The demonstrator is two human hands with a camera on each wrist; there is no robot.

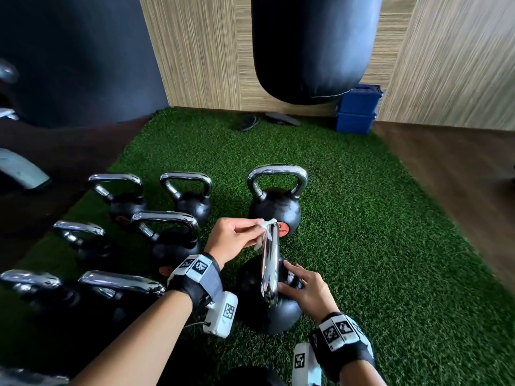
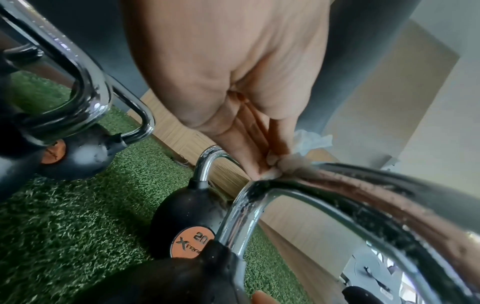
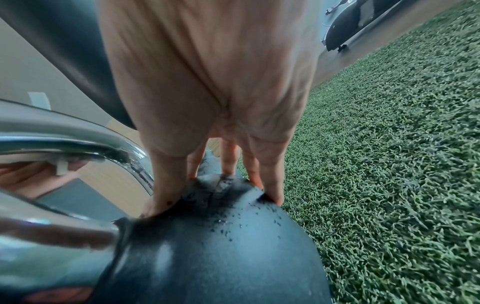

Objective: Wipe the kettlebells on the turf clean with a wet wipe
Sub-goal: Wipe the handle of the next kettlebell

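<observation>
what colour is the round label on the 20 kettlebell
Orange with black lettering, on the black kettlebell's round label; clearest in the left wrist view.

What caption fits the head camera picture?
Left hand wipes black kettlebell's chrome handle with white wet wipe; right hand steadies it.

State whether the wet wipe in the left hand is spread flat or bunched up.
Bunched up. The wet wipe shows as a crumpled white wad, pinched by the left hand against the top of the kettlebell's chrome handle.

The head camera looks steeply down from above at the green artificial turf. Each wrist camera sits very close, facing along its palm. All three share the nearest black kettlebell with the chrome handle, though the blurred wrist views perhaps catch only parts.
</observation>
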